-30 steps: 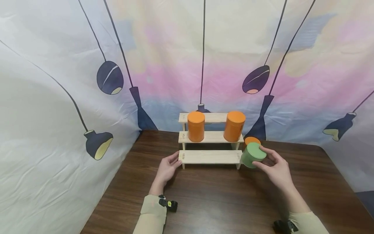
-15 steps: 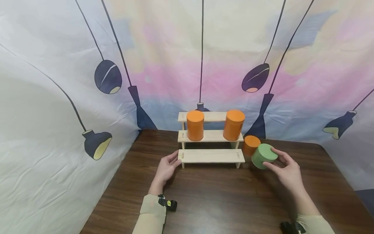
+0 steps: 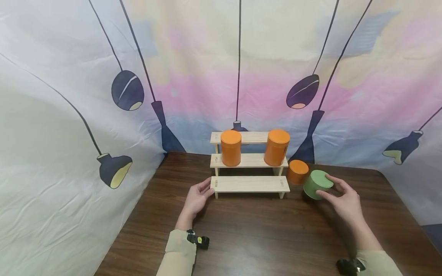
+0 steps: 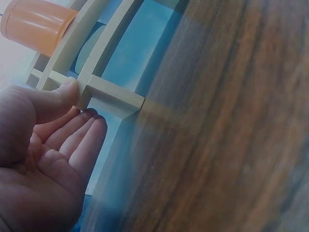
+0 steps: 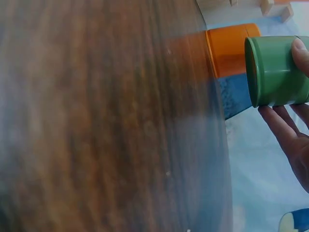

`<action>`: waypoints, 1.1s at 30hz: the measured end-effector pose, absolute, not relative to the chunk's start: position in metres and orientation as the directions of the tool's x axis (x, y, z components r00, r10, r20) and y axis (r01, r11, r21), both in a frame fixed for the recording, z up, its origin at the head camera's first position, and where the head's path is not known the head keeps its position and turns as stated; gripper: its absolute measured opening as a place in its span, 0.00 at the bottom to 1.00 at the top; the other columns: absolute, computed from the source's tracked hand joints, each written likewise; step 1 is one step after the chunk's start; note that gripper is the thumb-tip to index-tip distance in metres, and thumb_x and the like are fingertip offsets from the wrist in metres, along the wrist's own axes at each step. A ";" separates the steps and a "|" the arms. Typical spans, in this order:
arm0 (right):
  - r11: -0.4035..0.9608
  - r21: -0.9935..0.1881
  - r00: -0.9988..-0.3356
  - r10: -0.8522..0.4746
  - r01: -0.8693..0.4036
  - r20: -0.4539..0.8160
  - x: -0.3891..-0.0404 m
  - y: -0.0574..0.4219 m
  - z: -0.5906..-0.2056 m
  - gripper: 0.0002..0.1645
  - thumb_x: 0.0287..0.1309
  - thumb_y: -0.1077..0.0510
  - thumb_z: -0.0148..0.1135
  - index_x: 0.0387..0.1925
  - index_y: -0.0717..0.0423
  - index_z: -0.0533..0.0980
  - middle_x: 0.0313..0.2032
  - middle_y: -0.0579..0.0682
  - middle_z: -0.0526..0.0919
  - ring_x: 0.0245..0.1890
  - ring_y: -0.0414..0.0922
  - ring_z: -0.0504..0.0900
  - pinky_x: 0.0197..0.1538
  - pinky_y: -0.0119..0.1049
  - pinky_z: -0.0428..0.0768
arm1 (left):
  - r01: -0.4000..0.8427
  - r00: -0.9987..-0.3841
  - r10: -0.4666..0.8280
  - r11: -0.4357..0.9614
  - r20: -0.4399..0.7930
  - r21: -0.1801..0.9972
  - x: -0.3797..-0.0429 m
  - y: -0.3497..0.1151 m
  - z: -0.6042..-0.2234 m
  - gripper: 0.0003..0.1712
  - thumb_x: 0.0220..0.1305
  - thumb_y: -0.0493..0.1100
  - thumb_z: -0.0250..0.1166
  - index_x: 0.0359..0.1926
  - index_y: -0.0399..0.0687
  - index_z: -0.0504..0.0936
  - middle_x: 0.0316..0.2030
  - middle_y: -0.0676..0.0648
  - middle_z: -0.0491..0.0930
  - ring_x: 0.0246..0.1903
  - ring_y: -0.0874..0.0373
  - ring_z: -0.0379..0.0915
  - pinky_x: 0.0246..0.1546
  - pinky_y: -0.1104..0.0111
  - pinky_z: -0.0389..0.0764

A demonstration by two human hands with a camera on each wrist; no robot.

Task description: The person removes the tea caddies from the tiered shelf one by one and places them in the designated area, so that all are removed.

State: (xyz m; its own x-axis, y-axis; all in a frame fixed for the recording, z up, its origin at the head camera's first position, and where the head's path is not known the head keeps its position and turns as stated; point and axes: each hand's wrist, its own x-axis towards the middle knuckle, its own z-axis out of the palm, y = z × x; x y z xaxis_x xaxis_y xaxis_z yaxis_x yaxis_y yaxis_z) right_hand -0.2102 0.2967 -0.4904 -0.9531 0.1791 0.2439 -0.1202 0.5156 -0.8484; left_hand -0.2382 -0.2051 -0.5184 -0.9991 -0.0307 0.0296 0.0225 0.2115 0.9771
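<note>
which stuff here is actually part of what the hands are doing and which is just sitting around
In use:
- green tin, tilted, held by the right hand
- wooden step shelf, its left end touched by the left hand

Sitting about:
- short orange tin on the table, right of the shelf
- two tall orange tins on the middle step
- lamp-print backdrop

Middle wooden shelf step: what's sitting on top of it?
Two tall orange lidded canisters, one left, one right, stand on the middle wooden shelf step. Their contents are hidden by lids.
</note>
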 end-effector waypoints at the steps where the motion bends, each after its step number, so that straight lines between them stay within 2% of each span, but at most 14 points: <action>1: 0.530 -0.842 -0.954 0.187 -0.104 0.236 -0.211 0.298 -0.490 0.46 0.57 0.47 0.84 0.75 0.48 0.75 0.67 0.61 0.81 0.51 0.16 0.74 0.45 0.15 0.77 | 0.023 -0.999 -0.028 0.207 0.030 0.978 -0.238 -0.205 -0.518 0.28 0.76 0.34 0.66 0.74 0.38 0.76 0.72 0.40 0.75 0.70 0.46 0.74 0.67 0.56 0.78; 5: 0.544 -0.837 -0.961 0.199 -0.056 0.193 -0.215 0.305 -0.490 0.48 0.59 0.43 0.82 0.77 0.46 0.73 0.71 0.64 0.76 0.58 0.22 0.72 0.45 0.15 0.76 | 0.039 -0.999 -0.013 0.196 0.043 0.980 -0.239 -0.204 -0.519 0.29 0.75 0.33 0.66 0.74 0.35 0.74 0.72 0.37 0.75 0.70 0.44 0.73 0.67 0.57 0.78; 8: 0.546 -0.836 -0.966 0.190 -0.044 0.175 -0.221 0.308 -0.490 0.49 0.60 0.42 0.81 0.78 0.47 0.72 0.73 0.64 0.73 0.67 0.39 0.77 0.44 0.14 0.77 | 0.043 -0.999 -0.010 0.190 0.046 0.981 -0.239 -0.205 -0.519 0.29 0.75 0.32 0.66 0.74 0.34 0.74 0.71 0.35 0.74 0.70 0.43 0.73 0.66 0.58 0.79; 11: 0.544 -0.837 -0.969 0.176 -0.052 0.174 -0.229 0.309 -0.490 0.50 0.60 0.41 0.80 0.78 0.49 0.71 0.73 0.64 0.73 0.70 0.59 0.76 0.43 0.15 0.77 | 0.046 -0.999 -0.010 0.196 0.049 0.979 -0.239 -0.205 -0.519 0.29 0.75 0.32 0.66 0.74 0.34 0.74 0.72 0.35 0.74 0.70 0.43 0.73 0.66 0.58 0.79; 12: 0.541 -0.839 -0.969 0.173 -0.055 0.175 -0.231 0.309 -0.490 0.50 0.60 0.41 0.80 0.78 0.50 0.70 0.73 0.65 0.72 0.70 0.63 0.76 0.43 0.15 0.78 | 0.042 -0.999 -0.012 0.195 0.045 0.980 -0.240 -0.205 -0.518 0.29 0.75 0.33 0.66 0.74 0.34 0.74 0.72 0.36 0.74 0.70 0.43 0.73 0.66 0.58 0.79; 14: 0.533 -0.845 -0.969 0.175 -0.055 0.174 -0.236 0.310 -0.490 0.50 0.61 0.42 0.80 0.78 0.51 0.70 0.73 0.66 0.72 0.69 0.61 0.77 0.43 0.15 0.78 | 0.037 -0.999 -0.015 0.199 0.041 0.979 -0.240 -0.205 -0.518 0.29 0.75 0.33 0.66 0.74 0.34 0.74 0.72 0.36 0.74 0.70 0.44 0.73 0.66 0.58 0.78; 17: 0.514 -0.857 -0.968 0.194 -0.038 0.159 -0.242 0.309 -0.491 0.49 0.61 0.42 0.79 0.79 0.51 0.70 0.72 0.66 0.74 0.64 0.50 0.80 0.44 0.15 0.79 | 0.033 -0.999 -0.018 0.201 0.037 0.979 -0.240 -0.206 -0.519 0.29 0.75 0.33 0.66 0.74 0.35 0.74 0.72 0.37 0.74 0.71 0.44 0.73 0.67 0.57 0.78; 19: 0.502 -0.864 -0.967 0.203 -0.029 0.150 -0.247 0.310 -0.492 0.49 0.62 0.42 0.79 0.79 0.50 0.69 0.73 0.66 0.73 0.64 0.49 0.80 0.44 0.15 0.79 | 0.031 -0.999 -0.019 0.200 0.035 0.979 -0.240 -0.206 -0.519 0.29 0.75 0.33 0.66 0.74 0.36 0.74 0.72 0.38 0.74 0.71 0.45 0.73 0.67 0.57 0.78; 20: 0.494 -0.869 -0.968 0.205 -0.024 0.144 -0.249 0.310 -0.493 0.49 0.62 0.42 0.79 0.79 0.50 0.69 0.73 0.66 0.72 0.65 0.50 0.80 0.44 0.15 0.79 | 0.033 -0.999 -0.018 0.199 0.037 0.979 -0.240 -0.206 -0.519 0.29 0.75 0.33 0.66 0.74 0.36 0.74 0.72 0.38 0.74 0.71 0.45 0.73 0.67 0.57 0.77; 24: 0.458 -0.888 -0.972 0.191 -0.034 0.136 -0.257 0.310 -0.497 0.50 0.63 0.44 0.78 0.80 0.52 0.67 0.76 0.66 0.68 0.71 0.66 0.74 0.43 0.15 0.79 | 0.038 -0.999 -0.020 0.207 0.043 0.978 -0.240 -0.206 -0.520 0.29 0.75 0.33 0.66 0.74 0.35 0.74 0.72 0.38 0.74 0.70 0.44 0.73 0.68 0.56 0.77; 33: 0.393 -0.919 -0.966 0.241 0.007 0.095 -0.268 0.307 -0.501 0.51 0.64 0.49 0.79 0.81 0.55 0.65 0.78 0.64 0.65 0.74 0.66 0.68 0.43 0.13 0.77 | 0.033 -0.999 -0.026 0.215 0.039 0.976 -0.241 -0.206 -0.523 0.29 0.76 0.34 0.66 0.74 0.36 0.75 0.72 0.38 0.75 0.70 0.45 0.74 0.68 0.55 0.77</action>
State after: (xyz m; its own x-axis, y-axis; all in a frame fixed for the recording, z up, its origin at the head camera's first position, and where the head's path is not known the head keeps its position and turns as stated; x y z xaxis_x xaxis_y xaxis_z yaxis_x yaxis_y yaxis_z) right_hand -0.2680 0.3071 -0.5006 -0.9658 0.2412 0.0954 0.0073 0.3932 -0.9194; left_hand -0.2407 -0.2062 -0.5229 -0.9989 -0.0262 0.0392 0.0327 0.2152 0.9760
